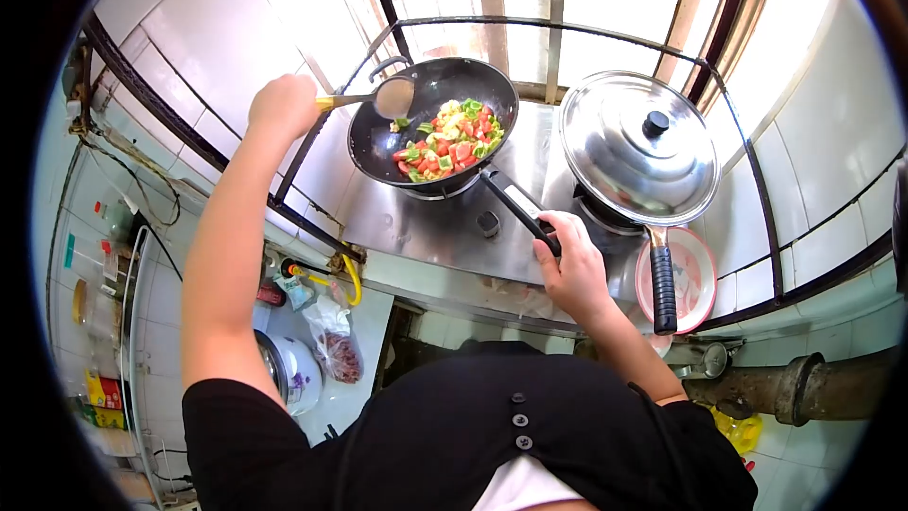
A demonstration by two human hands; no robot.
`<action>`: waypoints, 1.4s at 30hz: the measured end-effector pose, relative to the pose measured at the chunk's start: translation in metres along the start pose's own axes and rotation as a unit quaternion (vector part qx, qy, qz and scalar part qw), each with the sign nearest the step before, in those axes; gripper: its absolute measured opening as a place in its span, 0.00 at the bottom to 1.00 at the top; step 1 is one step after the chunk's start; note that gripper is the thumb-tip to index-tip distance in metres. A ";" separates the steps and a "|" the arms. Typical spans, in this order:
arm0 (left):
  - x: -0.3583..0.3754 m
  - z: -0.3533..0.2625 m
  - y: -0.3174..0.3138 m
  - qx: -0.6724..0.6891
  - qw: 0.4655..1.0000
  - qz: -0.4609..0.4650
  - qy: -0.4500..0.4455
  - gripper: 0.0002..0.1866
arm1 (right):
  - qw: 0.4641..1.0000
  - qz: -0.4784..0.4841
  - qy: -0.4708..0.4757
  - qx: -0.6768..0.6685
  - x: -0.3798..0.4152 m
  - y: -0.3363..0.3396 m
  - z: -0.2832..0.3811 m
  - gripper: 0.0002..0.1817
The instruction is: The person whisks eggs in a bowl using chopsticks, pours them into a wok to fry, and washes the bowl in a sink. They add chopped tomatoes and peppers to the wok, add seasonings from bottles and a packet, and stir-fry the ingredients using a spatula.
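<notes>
My left hand [284, 104] is closed around the yellow handle of a ladle [394, 97], raised at the upper left of the wok. The ladle's rounded head overlaps the inside of the far left wall in this view. My right hand [573, 263] grips the end of the wok's long black handle. The dark wok [375, 140] sits on the left burner, its small loop handle on the far side. Chopped red and green vegetables with yellow pieces [459, 144] lie together toward its right side, and a few bits cling nearer the ladle.
A lidded pan [632, 166] stands on the right burner, its black handle pointing toward me. Beneath that handle is a pink-rimmed basin [695, 270]. A black metal rail [558, 26] curves behind the steel stove [416, 238]. At lower left are a plastic bag [337, 341] and a white pot [301, 374].
</notes>
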State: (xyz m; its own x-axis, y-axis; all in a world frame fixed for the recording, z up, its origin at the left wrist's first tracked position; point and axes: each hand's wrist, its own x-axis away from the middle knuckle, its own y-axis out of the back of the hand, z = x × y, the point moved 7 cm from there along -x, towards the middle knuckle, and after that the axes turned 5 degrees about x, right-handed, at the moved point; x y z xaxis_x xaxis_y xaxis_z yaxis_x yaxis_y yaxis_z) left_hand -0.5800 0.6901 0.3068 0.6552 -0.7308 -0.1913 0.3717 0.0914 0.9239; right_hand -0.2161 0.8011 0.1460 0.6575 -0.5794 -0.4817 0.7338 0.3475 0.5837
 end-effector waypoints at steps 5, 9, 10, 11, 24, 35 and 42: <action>-0.011 -0.046 0.002 0.108 0.985 -0.002 -0.134 0.10 | 1.000 -0.008 0.007 0.005 0.000 0.001 0.004 0.18; 0.043 -0.044 0.038 0.115 0.965 -0.040 -0.233 0.13 | 1.000 -0.006 0.016 0.018 0.001 0.003 0.004 0.18; 0.062 -0.038 0.050 0.112 0.962 -0.049 -0.246 0.14 | 1.000 -0.004 0.011 0.018 0.001 0.002 0.004 0.18; 0.081 -0.031 0.061 0.107 0.959 -0.057 -0.257 0.15 | 1.000 -0.002 0.008 0.017 0.001 0.002 0.004 0.18; 0.141 -0.022 0.051 0.105 0.985 -0.051 -0.129 0.14 | 0.999 0.004 0.030 0.026 0.000 0.001 0.004 0.18; 0.100 -0.041 -0.091 0.300 0.934 0.194 -0.015 0.18 | 0.999 -0.008 0.037 0.033 0.002 0.003 0.005 0.18; 0.109 -0.022 -0.082 0.657 0.723 -0.212 0.032 0.08 | 0.999 -0.012 0.032 0.038 0.003 0.001 0.006 0.18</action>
State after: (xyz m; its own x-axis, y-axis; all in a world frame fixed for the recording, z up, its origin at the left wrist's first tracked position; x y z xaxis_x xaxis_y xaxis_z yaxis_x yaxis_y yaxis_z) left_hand -0.5243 0.6179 0.2033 0.7101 -0.4684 -0.5257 -0.3698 -0.8834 0.2877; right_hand -0.2144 0.7957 0.1494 0.6512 -0.5383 -0.5349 0.7358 0.2755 0.6186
